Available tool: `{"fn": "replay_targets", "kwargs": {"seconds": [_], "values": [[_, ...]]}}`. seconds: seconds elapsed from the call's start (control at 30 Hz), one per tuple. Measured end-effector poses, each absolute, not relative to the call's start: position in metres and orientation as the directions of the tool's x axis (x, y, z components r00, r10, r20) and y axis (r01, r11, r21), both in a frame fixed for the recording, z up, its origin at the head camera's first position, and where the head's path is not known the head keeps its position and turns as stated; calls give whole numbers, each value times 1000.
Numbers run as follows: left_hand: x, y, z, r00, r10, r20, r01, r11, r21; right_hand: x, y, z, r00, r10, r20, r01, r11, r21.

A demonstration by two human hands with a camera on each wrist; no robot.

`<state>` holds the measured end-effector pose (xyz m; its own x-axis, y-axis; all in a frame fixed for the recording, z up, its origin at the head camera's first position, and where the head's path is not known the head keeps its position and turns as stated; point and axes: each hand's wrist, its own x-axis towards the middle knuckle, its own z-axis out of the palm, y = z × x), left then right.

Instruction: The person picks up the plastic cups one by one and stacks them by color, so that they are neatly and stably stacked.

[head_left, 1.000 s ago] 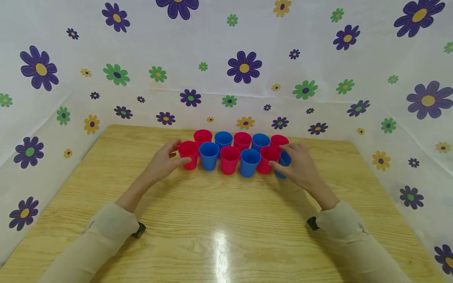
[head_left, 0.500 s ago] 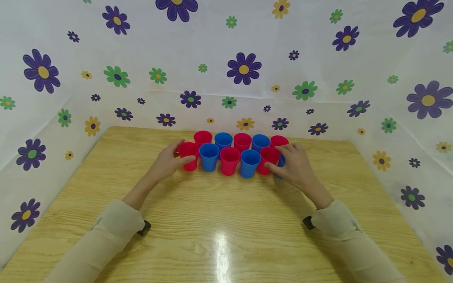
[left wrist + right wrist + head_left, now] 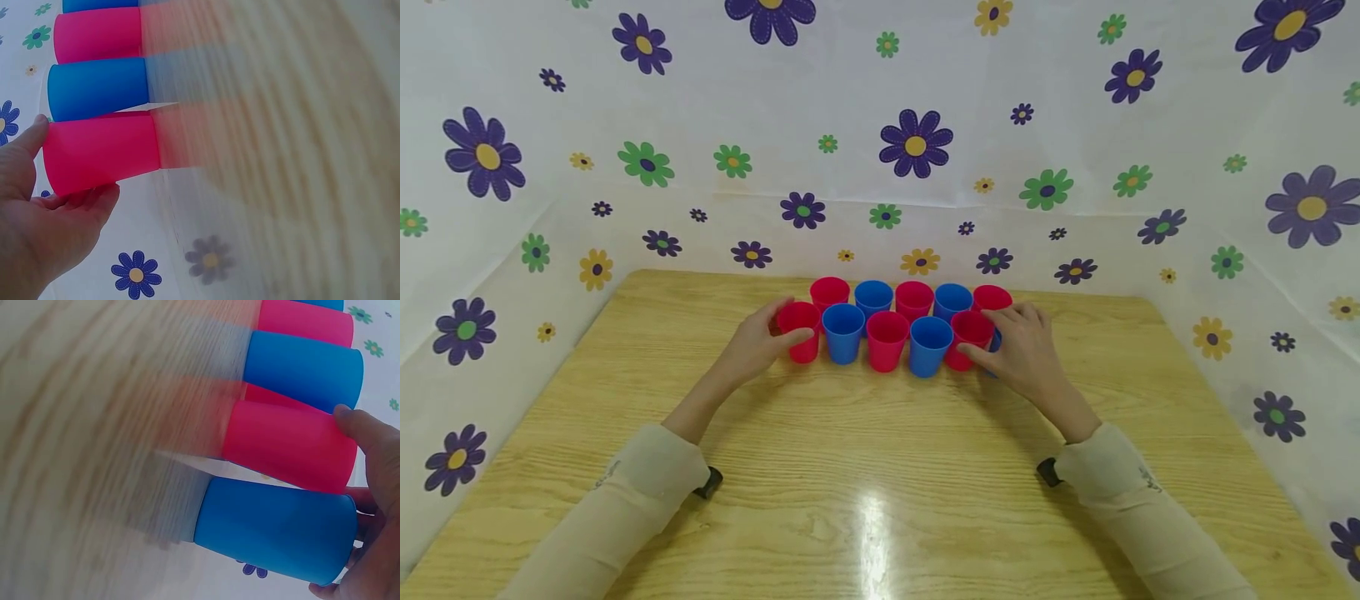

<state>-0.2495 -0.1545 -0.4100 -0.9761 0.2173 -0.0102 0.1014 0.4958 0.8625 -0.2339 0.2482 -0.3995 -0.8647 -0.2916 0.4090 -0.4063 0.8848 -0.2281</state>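
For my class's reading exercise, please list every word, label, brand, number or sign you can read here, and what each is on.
No readable text anywhere.

Too small to read: a faint dark marking on the cream fabric left sleeve and on the cream fabric right sleeve; I can't tell whether either is lettering.

The visible sides of the red tapered cups and blue tapered cups show none.

I am holding my left arm (image 3: 632,483) and right arm (image 3: 1127,483) slanted forward and inward, my hands staying well apart. My left hand (image 3: 752,348) is curving, its thumb (image 3: 34,136) facing its bent fingers (image 3: 107,201) across a gap. My right hand (image 3: 1024,348) is arching likewise, its thumb (image 3: 359,427) pointing leftward and its fingers (image 3: 362,499) curling beyond.
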Motion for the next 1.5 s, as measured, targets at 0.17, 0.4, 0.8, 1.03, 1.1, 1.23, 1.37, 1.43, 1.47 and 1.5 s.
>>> {"fn": "replay_targets", "kwargs": {"seconds": [0.17,0.4,0.8,1.03,1.1,1.23,1.37,1.43,1.47,1.5], "values": [[-249,-155,-410,-974,227,-7,113,508,854,-234,248,-401,-855,-291,428,-422,871,-252],[-246,-157,-410,-971,237,-11,122,538,834,-232,248,-398,-822,-288,492,-476,820,-317],[-230,-165,-410,-965,259,-47,109,556,824,-215,247,-375,-815,-239,528,-497,758,-423],[-224,-171,-410,-956,283,-74,107,575,811,-204,245,-367,-817,-194,543,-494,721,-486],[-222,-172,-409,-953,295,-67,119,571,812,-201,244,-366,-825,-182,535,-488,705,-514],[-217,-174,-409,-951,301,-74,115,564,818,-195,242,-365,-838,-174,517,-481,682,-551],[-212,-175,-409,-949,302,-85,104,558,823,-190,239,-362,-854,-173,490,-468,666,-580],[-210,-175,-409,-949,305,-84,107,558,823,-188,238,-361,-870,-173,461,-451,656,-605],[-209,-175,-408,-949,306,-83,109,559,822,-187,237,-360,-880,-171,442,-439,648,-623],[-208,-175,-408,-948,306,-84,108,559,822,-186,236,-359,-891,-170,422,-425,642,-638]]}}
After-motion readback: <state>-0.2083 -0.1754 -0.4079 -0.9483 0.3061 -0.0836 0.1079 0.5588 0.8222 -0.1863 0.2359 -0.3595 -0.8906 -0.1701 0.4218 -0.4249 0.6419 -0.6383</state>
